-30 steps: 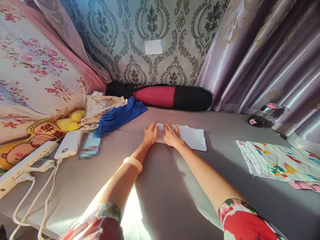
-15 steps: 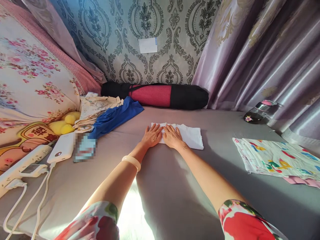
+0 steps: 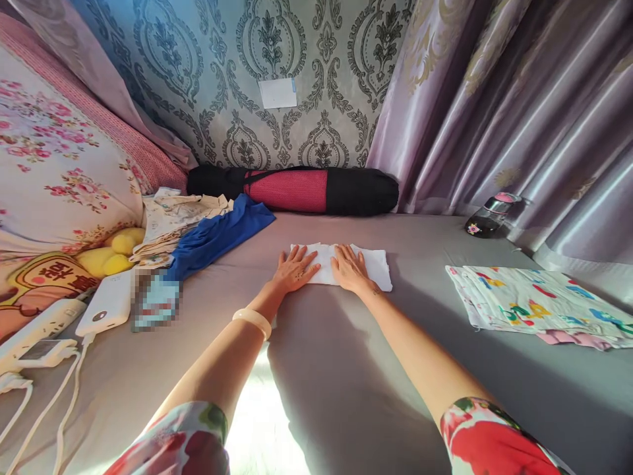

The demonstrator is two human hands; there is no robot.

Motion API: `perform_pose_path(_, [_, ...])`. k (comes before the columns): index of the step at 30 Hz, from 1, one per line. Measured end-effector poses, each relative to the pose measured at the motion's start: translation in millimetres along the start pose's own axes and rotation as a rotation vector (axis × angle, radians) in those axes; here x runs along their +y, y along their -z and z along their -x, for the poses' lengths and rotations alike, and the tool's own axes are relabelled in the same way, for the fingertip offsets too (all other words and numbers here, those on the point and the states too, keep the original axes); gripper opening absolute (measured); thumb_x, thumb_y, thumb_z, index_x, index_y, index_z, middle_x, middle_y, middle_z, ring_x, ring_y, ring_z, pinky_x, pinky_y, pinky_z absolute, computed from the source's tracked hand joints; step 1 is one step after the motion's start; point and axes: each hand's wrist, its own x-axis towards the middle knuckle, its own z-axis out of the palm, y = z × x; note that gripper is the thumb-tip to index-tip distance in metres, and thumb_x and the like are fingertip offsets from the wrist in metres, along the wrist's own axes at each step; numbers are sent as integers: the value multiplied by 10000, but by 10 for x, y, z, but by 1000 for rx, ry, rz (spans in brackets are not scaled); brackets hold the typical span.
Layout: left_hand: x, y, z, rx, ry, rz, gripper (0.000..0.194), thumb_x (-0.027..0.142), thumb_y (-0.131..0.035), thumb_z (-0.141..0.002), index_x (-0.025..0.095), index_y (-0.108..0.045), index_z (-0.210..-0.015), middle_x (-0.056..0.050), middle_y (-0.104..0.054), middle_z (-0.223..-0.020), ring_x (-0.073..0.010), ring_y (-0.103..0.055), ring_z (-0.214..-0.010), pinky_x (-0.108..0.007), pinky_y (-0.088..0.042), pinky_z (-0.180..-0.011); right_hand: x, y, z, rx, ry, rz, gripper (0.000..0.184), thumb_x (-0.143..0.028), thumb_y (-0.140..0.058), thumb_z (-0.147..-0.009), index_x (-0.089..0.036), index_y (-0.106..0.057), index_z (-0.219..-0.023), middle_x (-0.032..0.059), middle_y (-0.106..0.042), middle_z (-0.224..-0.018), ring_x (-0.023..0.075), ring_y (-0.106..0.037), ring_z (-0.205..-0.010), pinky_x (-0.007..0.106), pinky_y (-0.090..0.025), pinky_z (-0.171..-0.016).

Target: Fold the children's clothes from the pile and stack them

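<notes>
A folded white cloth lies flat on the grey sheet in front of me. My left hand rests palm down on the cloth's left end, fingers spread. On the cloth's middle, my right hand is also laid flat with its fingers stretched out. A strip of white cloth shows between the two hands. What lies under the palms is hidden. A pale bangle circles my left wrist.
A black and red rolled bag lies along the wall. Left are blue cloth, beige clothes, a power bank and a power strip with cables. Right are folded patterned cloths and a dark bottle.
My hands have moved apart on the white cloth, the right one sliding toward its middle. The view has shifted slightly to the right.
</notes>
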Motion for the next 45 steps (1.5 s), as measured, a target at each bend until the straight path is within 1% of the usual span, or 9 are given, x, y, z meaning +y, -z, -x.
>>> perform_pose_path(5, [27, 9, -3, 3, 13, 16, 583, 598, -341, -960, 334, -420, -1474, -100, -322, -1589, -343, -211, -1484, -662, -124, -1139, 45, -89, 8, -7, 1, 27, 554, -341, -211, -1013, -129, -361, -1503, 95, -322, -1588, 242, -223, -1473, 513, -139, -1189])
perform_pose_path(11, [63, 84, -28, -85, 48, 1, 582, 582, -340, -963, 323, -404, -1481, -102, -288, -1603, -348, -186, -1491, -686, -117, -1127, 24, -67, -2, -16, -10, 0, 556, -352, -218, -1010, -138, -365, -1502, 88, -312, -1594, 245, -228, -1472, 513, -133, -1190])
perform_pose_path(15, [149, 197, -86, -73, 24, -50, 495, 532, -361, -971, 311, -525, -1382, -108, -450, -1507, -345, -317, -1435, -684, -131, -1125, 101, 48, 10, -103, 11, -57, 571, -383, -166, -1024, -163, -316, -1528, 70, -273, -1611, 224, -188, -1488, 491, -146, -1194])
perform_pose_path(18, [281, 221, -134, -19, 9, -95, 463, 488, -329, -988, 263, -587, -1300, -120, -498, -1464, -316, -333, -1428, -637, -127, -1151, 219, 129, 63, -65, -13, -39, 577, -388, -146, -1026, -169, -305, -1536, 83, -252, -1618, 237, -151, -1499, 514, -106, -1199])
perform_pose_path(22, [397, 62, -177, 49, -40, 3, 505, 473, -361, -983, 244, -485, -1416, -137, -417, -1530, -318, -293, -1456, -605, -125, -1170, 341, 130, 157, -40, -38, 24, 569, -407, -192, -1023, -197, -322, -1535, 82, -233, -1624, 265, -149, -1498, 547, -91, -1195])
perform_pose_path(27, [376, -120, -204, -7, -46, 22, 545, 501, -331, -987, 261, -434, -1465, -121, -340, -1578, -324, -255, -1474, -603, -142, -1167, 340, 67, 204, -33, -31, 43, 555, -401, -183, -1025, -224, -343, -1526, 85, -258, -1616, 277, -196, -1485, 568, -110, -1183])
perform_pose_path(35, [383, -97, -229, -35, -18, -5, 564, 517, -305, -988, 260, -423, -1475, -112, -315, -1591, -321, -237, -1482, -599, -141, -1171, 332, 51, 189, -1, -34, 65, 536, -376, -225, -1016, -232, -378, -1509, 85, -293, -1602, 273, -218, -1474, 567, -111, -1182])
perform_pose_path(40, [462, -50, -223, -57, -8, -36, 535, 470, -314, -996, 253, -418, -1474, -120, -320, -1587, -335, -232, -1481, -624, -166, -1156, 315, 123, 164, -75, -46, 41, 547, -370, -215, -1013, -229, -341, -1526, 86, -249, -1618, 285, -194, -1485, 589, -141, -1173])
perform_pose_path(45, [583, -66, -184, -26, -54, -78, 537, 368, -192, -1019, 238, -320, -1523, -69, -323, -1592, -251, -221, -1493, -532, -181, -1195, 242, 77, 142, -34, 60, 20, 557, -290, -209, -998, -189, -309, -1537, 61, -229, -1625, 237, -152, -1499, 553, -120, -1193])
